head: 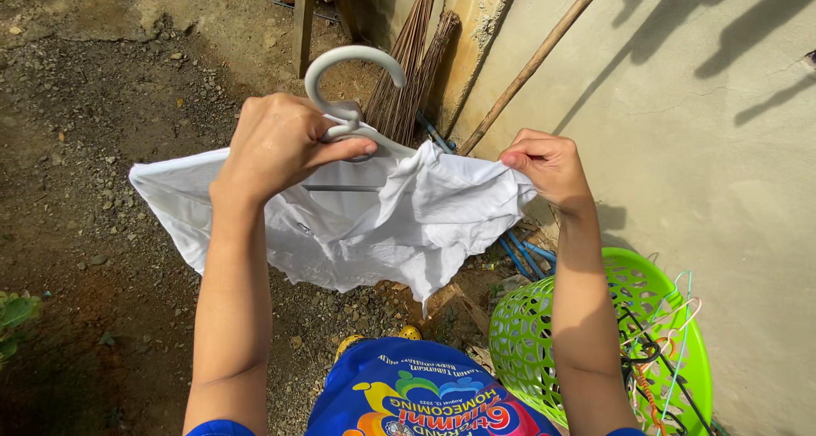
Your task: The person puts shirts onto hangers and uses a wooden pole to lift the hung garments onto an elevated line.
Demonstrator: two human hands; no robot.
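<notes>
My left hand (276, 143) is closed around the neck of a white hanger (348, 96), thumb pressed across the wire just under the hook, and the hook curls up free above my knuckles. My right hand (548, 166) pinches the top edge of a white cloth (399, 223) between thumb and fingers, pulling that edge out to the right. The cloth hangs in the air between my two hands, held up in front of my chest and draped over the hanger; its left corner sticks out well past my left wrist and its lower edge sags in ragged folds above my blue printed shirt (421, 393). Nothing touches the cloth but my hands and the hanger. To my right a pale wall (680, 147) stands close, and just below my right forearm sits a green basket (544, 325) with more hangers (659, 351) lying inside near its far rim. Ahead, two brooms (408, 70) and a long wooden pole (535, 62) lean against the wall's corner, behind the hook. To my left the dirt ground (102, 104) lies open, scattered with small stones, with room that way and below the cloth.
</notes>
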